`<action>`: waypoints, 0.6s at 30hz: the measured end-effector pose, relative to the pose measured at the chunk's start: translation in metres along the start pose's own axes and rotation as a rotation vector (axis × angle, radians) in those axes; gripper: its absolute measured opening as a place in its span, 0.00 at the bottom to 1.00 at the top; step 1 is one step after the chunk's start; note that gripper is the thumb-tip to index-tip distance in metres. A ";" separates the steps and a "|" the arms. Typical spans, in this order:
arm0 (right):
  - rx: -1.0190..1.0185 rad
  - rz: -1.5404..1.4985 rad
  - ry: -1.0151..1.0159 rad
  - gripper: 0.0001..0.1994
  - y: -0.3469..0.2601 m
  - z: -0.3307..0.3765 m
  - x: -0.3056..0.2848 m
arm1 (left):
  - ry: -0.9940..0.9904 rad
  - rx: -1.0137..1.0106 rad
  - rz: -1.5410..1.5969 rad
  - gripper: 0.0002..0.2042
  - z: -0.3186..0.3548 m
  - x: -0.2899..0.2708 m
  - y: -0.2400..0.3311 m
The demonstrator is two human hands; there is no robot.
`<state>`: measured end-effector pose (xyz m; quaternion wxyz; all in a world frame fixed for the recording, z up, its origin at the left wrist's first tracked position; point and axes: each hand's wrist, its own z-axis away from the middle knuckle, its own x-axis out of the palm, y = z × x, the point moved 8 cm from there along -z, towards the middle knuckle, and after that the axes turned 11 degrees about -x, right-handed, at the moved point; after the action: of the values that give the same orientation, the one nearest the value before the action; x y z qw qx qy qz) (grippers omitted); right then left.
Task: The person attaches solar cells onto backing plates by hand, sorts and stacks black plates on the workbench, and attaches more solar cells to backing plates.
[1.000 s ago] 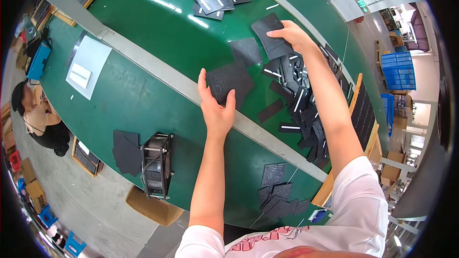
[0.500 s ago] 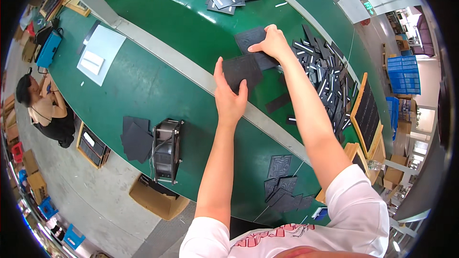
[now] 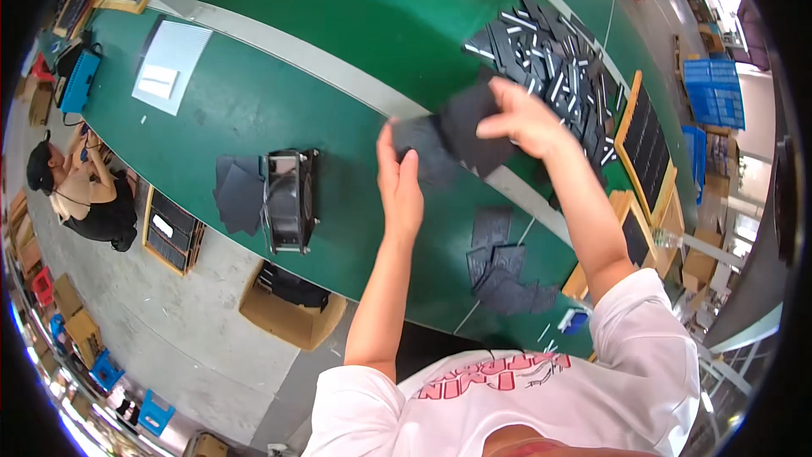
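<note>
My left hand (image 3: 401, 190) grips a thin dark square pad (image 3: 420, 140) by its near left edge, thumb on its face. In my right hand (image 3: 529, 123) is another black square pad (image 3: 475, 129), held at its right edge between thumb and fingers. The two pads meet or overlap above the grey metal rail (image 3: 355, 91); motion blur hides exactly how they touch. Just beyond the right hand lies a heap of black strips and pieces (image 3: 554, 63), several with white strips on them.
A small framed fan (image 3: 289, 203) stands on the green table beside black sheets (image 3: 238, 195). More dark pads (image 3: 507, 279) lie near my body. At right are wood-framed black trays (image 3: 647, 140). A person (image 3: 85, 186) sits at far left; a cardboard box (image 3: 292, 309) is below.
The right hand has brought its pad toward me and up against the left hand's pad. The whole view has also shifted, with the far pad pile now nearer the top edge.
</note>
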<state>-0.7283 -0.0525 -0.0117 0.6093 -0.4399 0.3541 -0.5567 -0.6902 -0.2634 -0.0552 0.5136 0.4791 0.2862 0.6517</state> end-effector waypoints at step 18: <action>-0.229 1.245 -0.050 0.38 0.079 0.210 0.039 | -0.605 0.298 -1.434 0.56 0.216 0.053 -0.103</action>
<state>-0.5012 -0.0619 -0.0072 0.7761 -0.2268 0.5867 -0.0460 -0.4522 -0.2071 -0.0453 0.7940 0.3982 0.4574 -0.0418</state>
